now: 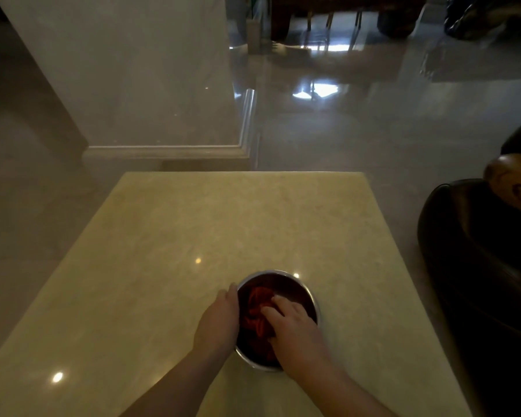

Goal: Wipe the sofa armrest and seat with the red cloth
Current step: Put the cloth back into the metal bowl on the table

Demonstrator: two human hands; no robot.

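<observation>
A steel bowl (298,281) stands on a beige marble table (193,251), near its front edge. The red cloth (254,311) lies bunched inside the bowl. My right hand (292,323) reaches into the bowl and its curled fingers grip the cloth. My left hand (220,317) rests against the bowl's left outer rim, fingers fairly straight along the metal. The dark leather sofa (478,266) is at the right edge, with a rounded armrest that has a wooden cap (512,182).
A white pillar with a moulded base (163,85) rises beyond the table's far edge. Glossy tiled floor (373,115) spreads behind and to the right, with dark furniture legs at the far back.
</observation>
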